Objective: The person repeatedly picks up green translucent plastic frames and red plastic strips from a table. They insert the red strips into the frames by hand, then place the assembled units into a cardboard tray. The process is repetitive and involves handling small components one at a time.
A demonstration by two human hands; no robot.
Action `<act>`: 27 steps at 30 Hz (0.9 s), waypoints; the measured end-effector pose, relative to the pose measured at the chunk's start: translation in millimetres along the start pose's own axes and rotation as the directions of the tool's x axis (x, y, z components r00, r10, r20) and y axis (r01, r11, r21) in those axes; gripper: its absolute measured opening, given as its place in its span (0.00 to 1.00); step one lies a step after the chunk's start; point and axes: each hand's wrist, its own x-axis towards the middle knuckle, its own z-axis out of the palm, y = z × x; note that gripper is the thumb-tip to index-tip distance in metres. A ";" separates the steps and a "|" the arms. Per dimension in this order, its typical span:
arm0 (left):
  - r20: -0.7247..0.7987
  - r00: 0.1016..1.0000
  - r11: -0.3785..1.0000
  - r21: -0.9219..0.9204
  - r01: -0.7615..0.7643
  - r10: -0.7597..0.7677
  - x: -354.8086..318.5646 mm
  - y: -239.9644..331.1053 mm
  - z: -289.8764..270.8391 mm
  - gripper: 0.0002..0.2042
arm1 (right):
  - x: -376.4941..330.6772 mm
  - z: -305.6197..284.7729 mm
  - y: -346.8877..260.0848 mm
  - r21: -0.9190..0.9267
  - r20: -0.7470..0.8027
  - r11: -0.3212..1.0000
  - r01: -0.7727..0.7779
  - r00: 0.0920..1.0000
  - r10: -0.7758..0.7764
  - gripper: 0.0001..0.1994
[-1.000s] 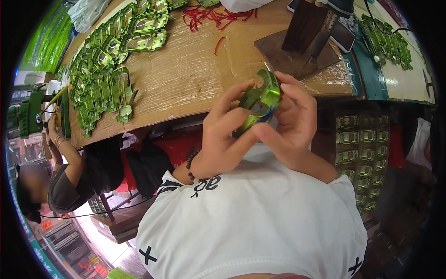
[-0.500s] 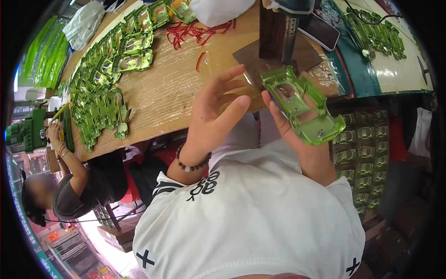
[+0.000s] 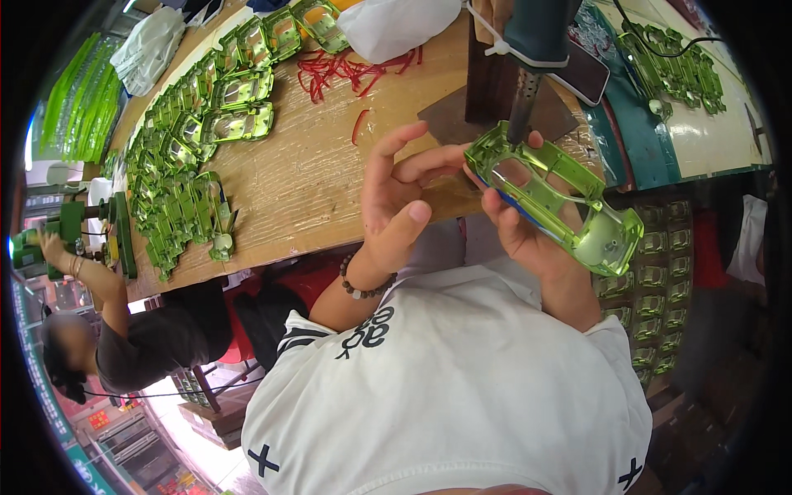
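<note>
My right hand [image 3: 532, 243] grips a shiny green plastic toy car body shell [image 3: 606, 238] from below, its fingers around the near-left side and a fingertip showing at the far edge. The shell is tilted, with window openings through it and a strip of blue along its left side. Its upper-left end lies right at the metal nozzle [image 3: 522, 107] of a hot-air gun; whether they touch I cannot tell. Just left of the shell is my left hand [image 3: 389, 202], fingers spread and holding nothing. One of its fingertips reaches the shell's left end.
Rows of green car shells [image 3: 177, 198] cover the table's left side. Thin red strips [image 3: 351, 74] lie near a white plastic bag [image 3: 396, 29]. Beyond the gun rests a phone [image 3: 586, 78]. More shells [image 3: 672, 70] stand far right. At far left, a person [image 3: 157, 338] works by a green machine.
The shell in my right hand has moved slightly right and turned, its upper-left end now at the nozzle. My left hand has shifted right toward it. At far left, the other person's arm moved.
</note>
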 end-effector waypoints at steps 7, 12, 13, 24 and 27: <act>0.014 0.999 0.999 -0.012 0.052 -0.052 -3.7 3.9 4.7 0.35 | -3.6 -14.8 -10.1 0.069 0.112 0.991 -0.114 0.988 0.106 0.28; 0.048 0.997 0.998 0.025 0.053 -0.054 -4.8 5.1 4.6 0.36 | -8.0 -16.8 -11.5 0.111 0.131 0.985 -0.134 0.984 0.120 0.30; 0.044 0.997 0.998 0.020 0.058 -0.059 -4.7 6.1 6.3 0.36 | -8.4 -16.7 -11.4 0.107 0.130 0.986 -0.126 0.985 0.112 0.30; 0.069 0.994 0.993 0.085 0.082 -0.088 -5.4 7.6 6.5 0.39 | -7.8 -8.9 -11.6 0.165 0.104 0.976 -0.143 0.986 0.127 0.30; 0.081 0.991 0.993 0.068 0.098 -0.104 -4.9 7.0 8.0 0.39 | -7.0 -4.7 -13.2 0.178 0.105 0.966 -0.188 0.980 0.171 0.31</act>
